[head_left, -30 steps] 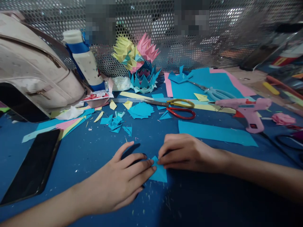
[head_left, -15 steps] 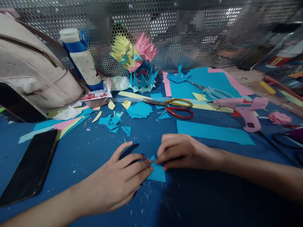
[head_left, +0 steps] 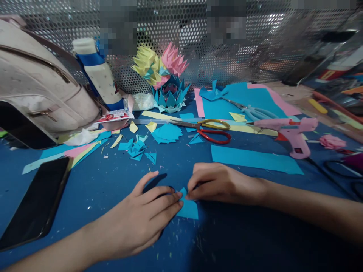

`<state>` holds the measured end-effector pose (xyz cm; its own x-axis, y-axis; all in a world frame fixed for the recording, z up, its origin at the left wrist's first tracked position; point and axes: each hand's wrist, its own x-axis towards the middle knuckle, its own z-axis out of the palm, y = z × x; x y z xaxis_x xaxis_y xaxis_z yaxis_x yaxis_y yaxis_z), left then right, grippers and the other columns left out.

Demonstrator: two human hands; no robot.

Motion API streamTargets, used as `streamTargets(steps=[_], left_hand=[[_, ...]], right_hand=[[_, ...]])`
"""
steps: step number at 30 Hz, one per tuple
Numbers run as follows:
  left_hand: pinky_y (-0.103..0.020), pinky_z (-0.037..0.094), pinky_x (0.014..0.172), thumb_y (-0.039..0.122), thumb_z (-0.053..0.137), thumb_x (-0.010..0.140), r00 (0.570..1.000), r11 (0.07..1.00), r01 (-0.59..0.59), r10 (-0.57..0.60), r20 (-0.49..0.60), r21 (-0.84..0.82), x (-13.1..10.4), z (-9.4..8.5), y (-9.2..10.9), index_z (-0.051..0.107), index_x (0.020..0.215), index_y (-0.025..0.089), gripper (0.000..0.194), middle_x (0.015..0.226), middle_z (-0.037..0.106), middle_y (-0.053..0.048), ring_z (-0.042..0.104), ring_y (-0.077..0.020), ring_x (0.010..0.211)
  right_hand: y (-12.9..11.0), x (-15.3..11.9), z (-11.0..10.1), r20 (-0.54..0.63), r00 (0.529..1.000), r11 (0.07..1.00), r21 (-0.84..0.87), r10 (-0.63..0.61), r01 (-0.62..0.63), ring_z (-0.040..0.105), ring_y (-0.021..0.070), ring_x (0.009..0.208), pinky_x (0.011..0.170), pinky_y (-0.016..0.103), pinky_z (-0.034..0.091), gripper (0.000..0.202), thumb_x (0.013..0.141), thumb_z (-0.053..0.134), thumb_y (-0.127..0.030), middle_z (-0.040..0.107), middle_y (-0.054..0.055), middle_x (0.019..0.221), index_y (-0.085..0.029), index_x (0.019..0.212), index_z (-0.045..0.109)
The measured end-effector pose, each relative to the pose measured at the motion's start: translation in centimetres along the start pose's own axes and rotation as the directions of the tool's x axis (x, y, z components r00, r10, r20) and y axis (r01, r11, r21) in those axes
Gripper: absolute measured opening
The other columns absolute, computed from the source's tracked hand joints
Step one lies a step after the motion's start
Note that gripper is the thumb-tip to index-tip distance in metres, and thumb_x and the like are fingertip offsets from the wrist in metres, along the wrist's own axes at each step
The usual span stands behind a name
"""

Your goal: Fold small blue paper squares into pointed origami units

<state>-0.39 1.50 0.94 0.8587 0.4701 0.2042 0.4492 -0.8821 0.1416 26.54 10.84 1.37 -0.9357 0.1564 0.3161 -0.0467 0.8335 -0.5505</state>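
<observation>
A small piece of blue paper [head_left: 188, 210] with a pointed, folded top lies flat on the blue table. My left hand [head_left: 149, 213] reaches over it from the left, its fingers stretched out and the tips pressing on the paper's left side. On the other side, my right hand [head_left: 219, 184] is closed, thumb and curled fingers pinching at the paper's upper right edge. Its fingertips partly hide that edge. Behind the hands lie a pile of small folded blue pieces [head_left: 137, 149] and a stack of cut blue paper [head_left: 166, 133].
Scissors [head_left: 214, 130] lie behind my hands, with a blue paper strip [head_left: 255, 158] and a pink glue gun [head_left: 295, 130] to the right. A phone [head_left: 36, 202] lies at the left. Folded paper flowers [head_left: 171, 94], a bottle [head_left: 99, 77] and a backpack [head_left: 42, 81] stand at the back.
My right hand's fingers have curled in slightly at the paper's edge. My left hand and the paper stay in place; the view has shifted slightly.
</observation>
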Motion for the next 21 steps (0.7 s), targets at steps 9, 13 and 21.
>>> streamTargets(steps=[9, 13, 21], left_hand=[[-0.049, -0.007, 0.124, 0.025, 0.050, 0.101, 1.000, 1.000, 0.016, -0.016, -0.015, 0.008, 0.15, 0.44, 0.08, 0.049, 0.142, 0.013, 0.043, 0.134, 0.061, -0.006, 0.049, -0.0219, 0.127], [-0.048, -0.009, 0.124, 0.026, 0.051, 0.100, 1.000, 1.000, 0.027, -0.027, -0.008, 0.014, 0.22, 0.50, 0.10, 0.048, 0.143, 0.015, 0.044, 0.133, 0.061, -0.005, 0.049, -0.0214, 0.127], [-0.049, -0.010, 0.124, 0.025, 0.050, 0.101, 1.000, 0.999, 0.025, -0.025, 0.004, 0.028, 0.32, 0.30, 0.22, 0.045, 0.146, 0.014, 0.047, 0.136, 0.059, -0.005, 0.047, -0.0213, 0.128]], right_hand=[[0.14, -0.15, -0.09, 0.054, 0.998, 0.991, -0.131, -0.010, 0.017, 0.057, 0.0135, 0.092, 0.078, 0.025, 0.043, 0.029, 0.106, 0.042, -0.026, 0.069, 0.007, 0.108, -0.019, 0.114, 0.068], [0.27, -0.23, -0.10, 0.061, 0.998, 0.991, -0.131, -0.016, 0.024, 0.056, 0.0136, 0.091, 0.078, 0.026, 0.041, 0.028, 0.106, 0.042, -0.026, 0.068, 0.007, 0.108, -0.018, 0.113, 0.068], [0.55, -0.30, -0.12, 0.053, 0.997, 0.981, -0.182, -0.052, 0.060, 0.056, 0.0129, 0.089, 0.076, 0.025, 0.041, 0.019, 0.103, 0.050, -0.023, 0.067, 0.005, 0.104, -0.018, 0.109, 0.068]])
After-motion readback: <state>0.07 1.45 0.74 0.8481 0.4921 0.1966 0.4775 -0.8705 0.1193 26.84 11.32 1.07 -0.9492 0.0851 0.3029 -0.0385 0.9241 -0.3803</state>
